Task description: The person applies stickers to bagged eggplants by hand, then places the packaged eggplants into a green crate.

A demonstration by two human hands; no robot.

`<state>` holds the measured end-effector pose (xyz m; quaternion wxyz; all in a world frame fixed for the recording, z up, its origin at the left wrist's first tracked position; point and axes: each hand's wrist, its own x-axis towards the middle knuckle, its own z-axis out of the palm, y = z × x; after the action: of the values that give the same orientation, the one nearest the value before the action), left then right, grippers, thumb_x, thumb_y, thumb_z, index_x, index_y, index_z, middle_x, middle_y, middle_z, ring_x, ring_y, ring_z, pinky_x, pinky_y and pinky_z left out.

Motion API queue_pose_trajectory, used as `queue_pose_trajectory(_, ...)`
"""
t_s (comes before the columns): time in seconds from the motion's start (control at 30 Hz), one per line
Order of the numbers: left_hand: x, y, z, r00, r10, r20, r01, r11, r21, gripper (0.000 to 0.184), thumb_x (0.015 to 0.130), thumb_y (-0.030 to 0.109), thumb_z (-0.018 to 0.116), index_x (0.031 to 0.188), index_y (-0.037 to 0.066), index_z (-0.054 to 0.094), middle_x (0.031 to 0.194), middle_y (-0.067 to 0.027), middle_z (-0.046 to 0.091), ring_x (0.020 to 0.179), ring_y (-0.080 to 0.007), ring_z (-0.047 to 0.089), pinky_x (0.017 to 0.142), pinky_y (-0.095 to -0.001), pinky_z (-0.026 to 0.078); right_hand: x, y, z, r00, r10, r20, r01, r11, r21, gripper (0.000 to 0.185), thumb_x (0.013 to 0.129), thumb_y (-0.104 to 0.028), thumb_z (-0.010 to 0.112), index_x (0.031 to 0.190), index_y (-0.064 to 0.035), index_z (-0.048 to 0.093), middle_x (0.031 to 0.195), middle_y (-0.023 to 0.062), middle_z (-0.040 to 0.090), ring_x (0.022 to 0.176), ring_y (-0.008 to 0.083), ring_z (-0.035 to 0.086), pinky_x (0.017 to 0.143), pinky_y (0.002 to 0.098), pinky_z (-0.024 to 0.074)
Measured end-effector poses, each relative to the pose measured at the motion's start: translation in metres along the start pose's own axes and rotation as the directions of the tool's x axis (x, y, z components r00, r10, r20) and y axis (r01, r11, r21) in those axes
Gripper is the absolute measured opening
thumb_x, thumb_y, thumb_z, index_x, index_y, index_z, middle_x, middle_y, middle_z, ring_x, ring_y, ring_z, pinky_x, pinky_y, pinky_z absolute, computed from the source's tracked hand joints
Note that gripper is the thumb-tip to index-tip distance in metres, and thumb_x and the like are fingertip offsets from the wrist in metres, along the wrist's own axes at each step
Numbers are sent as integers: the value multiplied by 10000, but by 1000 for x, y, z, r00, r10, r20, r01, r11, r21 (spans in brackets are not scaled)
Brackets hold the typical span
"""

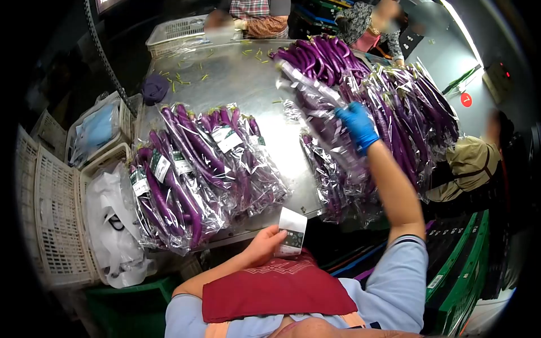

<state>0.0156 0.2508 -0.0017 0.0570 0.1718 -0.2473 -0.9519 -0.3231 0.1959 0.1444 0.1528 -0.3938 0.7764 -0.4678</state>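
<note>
My left hand (265, 245), bare, is closed on a sheet of printed labels (292, 232) in front of the red apron. In a blue glove, my right hand (357, 125) grips a clear bag of eggplants (324, 104), blurred by motion, above the right side of the metal table (225, 73). Under and beside it lie more bagged eggplants (394, 118). Several bagged eggplants with green-and-white labels (194, 152) lie in a pile on the left of the table. Loose purple eggplants (324, 56) are heaped at the far side.
White plastic baskets (59, 208) stand at the left, one holding white bags (115, 219). A purple bundle (155, 89) and green stem scraps (177, 79) lie on the table. Green crates (459, 270) are stacked at the lower right. Other people stand at the far and right sides.
</note>
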Motion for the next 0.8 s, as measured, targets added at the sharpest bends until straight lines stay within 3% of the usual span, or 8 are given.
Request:
queue_pose_trajectory(0.13, -8, 5, -2, 988, 144, -51, -144, 990, 12, 268, 876, 98, 437, 1110, -33, 443, 1015, -110, 553, 903, -178, 558, 800, -341, 475, -36, 144, 111, 997, -71, -7, 65, 952, -300, 346, 691, -293, 674, 767, 2, 508, 681, 119, 527, 615, 178, 466, 590, 321, 411)
queue_pose_trajectory(0.23, -8, 11, 1, 975, 210, -72, -205, 976, 77, 301, 879, 87, 425, 1160, -21, 412, 1030, -112, 544, 922, -178, 551, 807, -338, 474, -62, 201, 137, 979, 93, 183, -78, 993, -90, 391, 706, -354, 645, 806, 6, 530, 699, 121, 537, 633, 208, 478, 609, 325, 413)
queue_pose_trajectory(0.27, -8, 17, 5, 967, 241, -86, -231, 967, 108, 319, 880, 85, 419, 1183, -14, 395, 1053, -116, 528, 934, -185, 546, 819, -343, 471, -63, 216, 148, 981, -162, -107, 160, 987, -28, 429, 708, -400, 639, 788, 11, 546, 689, 114, 555, 610, 211, 488, 587, 326, 414)
queue_pose_trajectory(0.37, 4, 26, 6, 929, 360, -88, -345, 927, 150, 335, 879, 90, 426, 1196, -12, 386, 1082, -97, 507, 951, -161, 523, 829, -331, 460, -104, 72, 78, 875, 308, 374, -347, 937, 41, 376, 828, -380, 516, 751, -17, 579, 658, 41, 556, 639, 78, 494, 555, 228, 386)
queue_pose_trajectory(0.47, 16, 36, 9, 891, 450, -58, -422, 869, 257, 357, 876, 96, 443, 1213, -3, 377, 1070, -82, 521, 940, -133, 513, 810, -302, 450, -143, 35, 70, 554, 168, 815, -579, 782, 232, 324, 796, -294, 574, 937, -3, 591, 773, 51, 612, 748, 84, 563, 643, 217, 436)
queue_pose_trajectory(0.53, 19, 34, 10, 910, 409, -61, -388, 895, 221, 312, 861, 98, 476, 1150, -6, 420, 1050, -85, 535, 928, -136, 528, 821, -294, 437, -159, 20, 90, 772, 82, 630, -483, 720, 498, 363, 770, -229, 609, 1040, 7, 553, 817, 82, 617, 708, 132, 596, 605, 214, 465)
queue_pose_trajectory(0.7, 12, 25, 4, 994, 101, -45, -79, 931, 356, 278, 821, 76, 541, 1074, -29, 493, 994, -77, 572, 897, -141, 553, 791, -279, 454, -133, 43, 81, 700, 85, 709, -628, 546, 555, 398, 766, -186, 615, 1091, 21, 515, 948, 98, 602, 809, 160, 594, 717, 279, 483)
queue_pose_trajectory(0.8, 8, 19, 4, 994, 50, -101, -15, 946, 323, 251, 829, 72, 527, 1055, -38, 513, 953, -72, 586, 847, -128, 564, 744, -260, 468, -126, 52, 70, 690, 398, 604, -521, 853, 34, 285, 770, -212, 613, 942, 2, 537, 847, 94, 597, 734, 131, 582, 649, 286, 496)
